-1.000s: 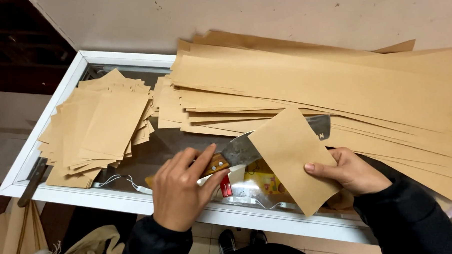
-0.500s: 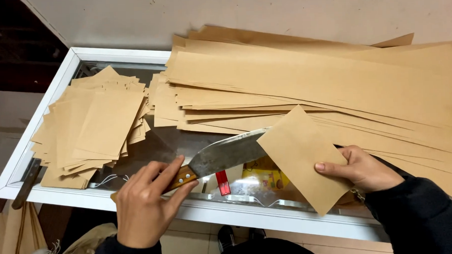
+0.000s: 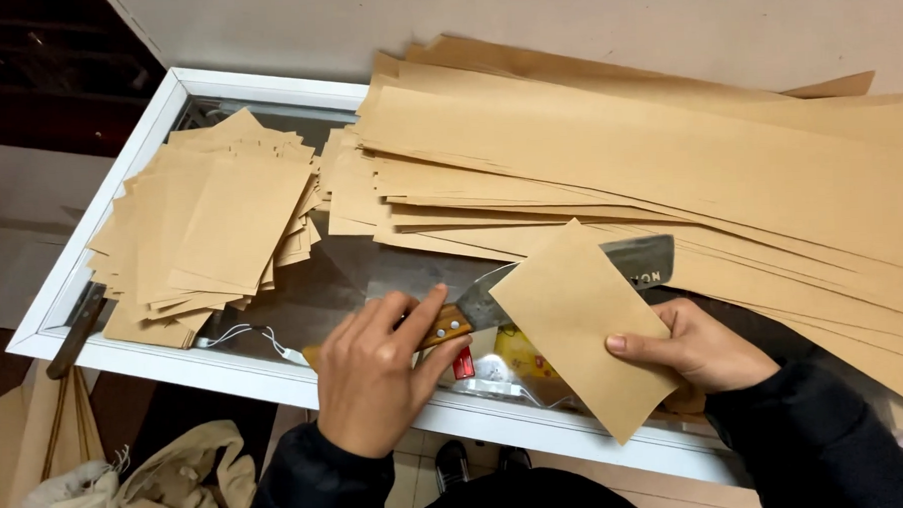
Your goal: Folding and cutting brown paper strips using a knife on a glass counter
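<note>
My left hand [image 3: 376, 372] grips the wooden handle of a broad steel cleaver [image 3: 632, 263], whose blade lies flat on the glass-topped counter and runs to the right under a cut piece of brown paper [image 3: 574, 325]. My right hand [image 3: 695, 346] pinches that rectangular piece at its right edge, holding it tilted over the blade. Behind both hands lies a large pile of long brown paper strips [image 3: 649, 167]. To the left sits a stack of cut brown rectangles [image 3: 206, 233].
The counter has a white frame [image 3: 125, 351] and a glass top, with coloured packets [image 3: 520, 357] showing through it near my hands. A dark tool handle [image 3: 74, 332] rests on the left frame edge. A cloth bag [image 3: 169, 484] lies on the floor below.
My left hand slid left and back along the cleaver's handle, then closed in on it again. The cut piece in my right hand shifted slightly over the blade.
</note>
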